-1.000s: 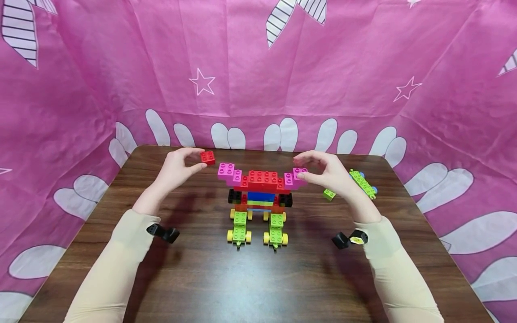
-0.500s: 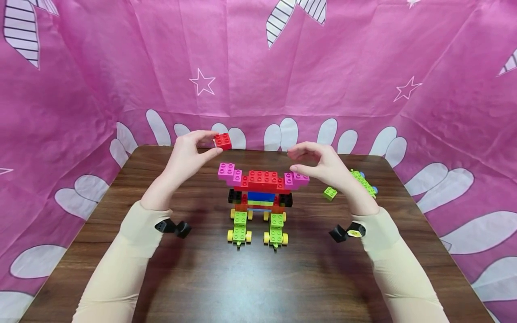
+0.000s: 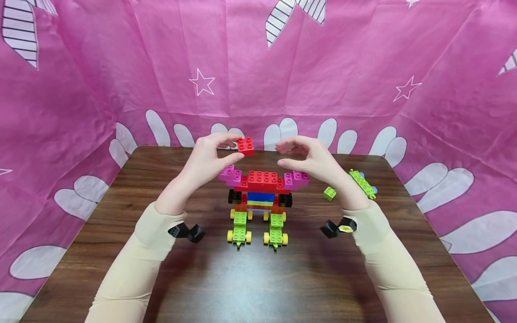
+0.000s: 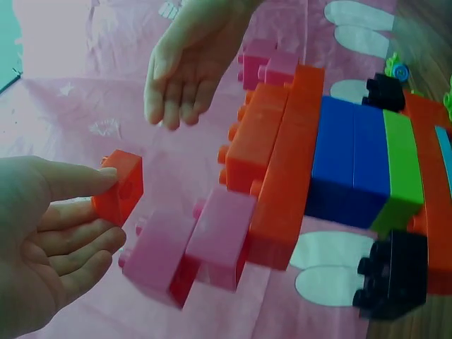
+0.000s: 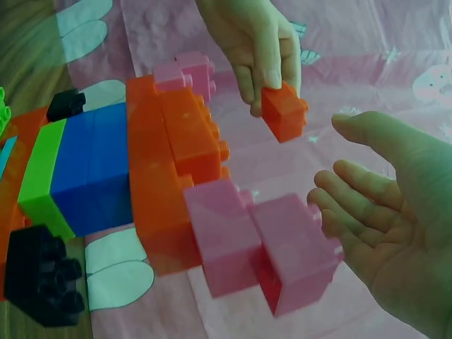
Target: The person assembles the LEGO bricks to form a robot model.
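Note:
My left hand (image 3: pixel 206 157) pinches a red toy building brick (image 3: pixel 245 146) between thumb and fingers. It is held in the air over the left part of a built brick figure, apart from it. The figure stands upright on the table, with a red brick (image 3: pixel 262 180) on top, blue bricks (image 3: pixel 260 197) in the middle and green wheeled bases (image 3: pixel 240 233) as feet. Stepped pink bricks rise at both ends, seen close in the left wrist view as a pink brick (image 4: pixel 222 229). My right hand (image 3: pixel 308 154) holds nothing; its relaxed fingers hover above the right pink bricks (image 3: pixel 296 178).
A small green brick (image 3: pixel 329 193) lies on the wooden table (image 3: pixel 202 287) right of the figure. Behind it is a green wheeled base (image 3: pixel 362 183) with blue wheels. A pink patterned cloth (image 3: pixel 250 89) hangs around the back and sides.
My left hand has carried the red brick rightward and a little up, from beside the figure to above it. My right hand has left the right pink bricks, moving up and left.

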Available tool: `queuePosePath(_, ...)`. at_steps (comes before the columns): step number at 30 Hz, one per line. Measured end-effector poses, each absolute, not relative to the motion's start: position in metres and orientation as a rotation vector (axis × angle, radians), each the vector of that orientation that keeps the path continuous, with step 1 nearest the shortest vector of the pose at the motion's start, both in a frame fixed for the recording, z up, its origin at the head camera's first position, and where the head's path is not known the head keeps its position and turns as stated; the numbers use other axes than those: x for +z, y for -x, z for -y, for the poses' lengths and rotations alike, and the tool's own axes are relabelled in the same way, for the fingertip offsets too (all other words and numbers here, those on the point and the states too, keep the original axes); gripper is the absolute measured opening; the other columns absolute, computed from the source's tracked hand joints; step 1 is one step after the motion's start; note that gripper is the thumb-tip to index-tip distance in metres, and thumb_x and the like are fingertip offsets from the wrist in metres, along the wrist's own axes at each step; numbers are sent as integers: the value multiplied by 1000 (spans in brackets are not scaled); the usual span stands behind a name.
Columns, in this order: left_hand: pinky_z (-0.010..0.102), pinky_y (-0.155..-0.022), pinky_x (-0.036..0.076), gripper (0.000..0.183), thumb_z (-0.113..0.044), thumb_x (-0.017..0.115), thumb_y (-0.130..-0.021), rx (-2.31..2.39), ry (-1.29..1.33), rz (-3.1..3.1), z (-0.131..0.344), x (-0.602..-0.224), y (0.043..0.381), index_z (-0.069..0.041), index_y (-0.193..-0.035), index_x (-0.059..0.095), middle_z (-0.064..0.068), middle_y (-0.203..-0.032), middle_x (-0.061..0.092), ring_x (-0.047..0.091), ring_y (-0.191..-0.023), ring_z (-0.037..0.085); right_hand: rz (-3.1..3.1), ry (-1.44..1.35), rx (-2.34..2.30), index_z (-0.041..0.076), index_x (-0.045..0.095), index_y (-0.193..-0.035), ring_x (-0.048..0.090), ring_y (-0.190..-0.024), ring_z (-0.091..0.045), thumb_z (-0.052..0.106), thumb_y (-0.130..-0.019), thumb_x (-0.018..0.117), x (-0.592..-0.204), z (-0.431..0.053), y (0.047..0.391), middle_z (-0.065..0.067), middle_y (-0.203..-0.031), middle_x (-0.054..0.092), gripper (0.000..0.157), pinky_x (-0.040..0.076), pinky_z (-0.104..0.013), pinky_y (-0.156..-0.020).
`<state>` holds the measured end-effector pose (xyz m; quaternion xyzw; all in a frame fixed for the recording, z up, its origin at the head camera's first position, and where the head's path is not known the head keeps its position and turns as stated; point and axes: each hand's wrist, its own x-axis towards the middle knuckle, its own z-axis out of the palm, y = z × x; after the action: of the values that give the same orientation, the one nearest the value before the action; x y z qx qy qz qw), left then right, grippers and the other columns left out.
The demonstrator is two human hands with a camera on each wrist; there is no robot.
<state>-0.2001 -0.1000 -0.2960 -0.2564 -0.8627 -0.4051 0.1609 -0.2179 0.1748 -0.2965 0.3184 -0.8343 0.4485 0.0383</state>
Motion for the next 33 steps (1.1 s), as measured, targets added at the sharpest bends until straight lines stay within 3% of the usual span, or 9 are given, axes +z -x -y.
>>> queuePosePath(5, 41, -90, 52, 43, -16, 76, -83, -1155, 785, 2467, 93, -296, 198, -3, -123, 64, 12, -110, 70, 66, -100, 24, 2550, -1042, 1349, 4, 63, -121, 64, -102, -18, 12, -82, 76, -292, -164, 218, -9, -115, 67, 42, 53, -24, -87)
queuePosePath(10, 40, -91, 51, 42, -17, 75, -84, -1132, 831, 2483, 88, -298, 197, -3, -122, 64, 11, -107, 70, 64, -98, 23, 2538, -1083, 1375, 3, 62, -125, 64, -103, -24, 8, -82, 75, -292, -157, 218, -11, -119, 66, 45, 54, -31, -87)
queuePosePath(22, 37, -88, 51, 41, -16, 74, -85, -1122, 945, 2489, 80, -301, 196, -2, -122, 64, 9, -103, 70, 63, -97, 20, 2550, -1099, 1420, 2, 64, -121, 64, -99, -20, 10, -83, 75, -293, -151, 218, -10, -111, 67, 40, 52, -43, -90)
queuePosePath(33, 37, -89, 51, 39, -18, 73, -86, -1057, 968, 2559, 75, -304, 196, -4, -122, 65, 8, -105, 70, 63, -98, 21, 2602, -1080, 1349, 5, 69, -112, 66, -94, -18, 13, -80, 78, -295, -153, 219, -9, -102, 71, 34, 55, -35, -84)
